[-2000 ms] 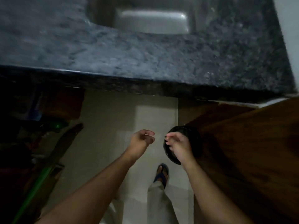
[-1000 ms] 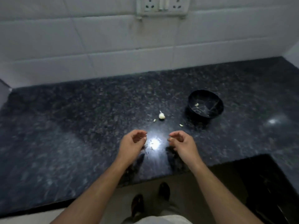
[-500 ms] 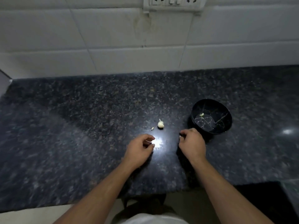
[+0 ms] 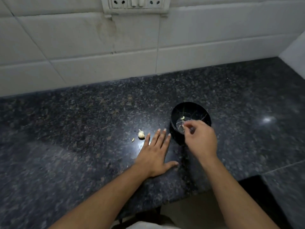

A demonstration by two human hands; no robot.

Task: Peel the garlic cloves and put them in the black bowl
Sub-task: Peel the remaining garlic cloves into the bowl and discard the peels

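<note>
From the head camera, the round black bowl (image 4: pixel 190 120) sits right of centre in the frame on the dark speckled granite counter (image 4: pixel 82 129). One small pale peeled clove (image 4: pixel 182 118) lies inside it, so I judge the task begun but far from done. Left of the bowl, near the middle of the frame, the small white garlic bulb piece with its papery skin (image 4: pixel 141 134) lies on the counter, unpeeled as far as I can see, with a tiny pale scrap (image 4: pixel 133 139) just beside it on its left; I cannot tell whether that scrap is skin or a clove. That garlic remains to be peeled and put in the bowl.

My left hand (image 4: pixel 156 154) lies flat on the counter in the centre of the frame, fingers (image 4: pixel 162 136) straight and spread, thumb out to the side, holding nothing, its tips near the garlic piece but not touching it.

My right hand (image 4: pixel 200 140) hangs over the near rim of the bowl, fingers curled with the tips drawn together over its inside. It looks like a pinch, but I cannot tell whether anything is between them.

At the top of the frame, a white switch-and-socket plate (image 4: pixel 135 4) is set in the white tiled wall (image 4: pixel 82 47).
</note>
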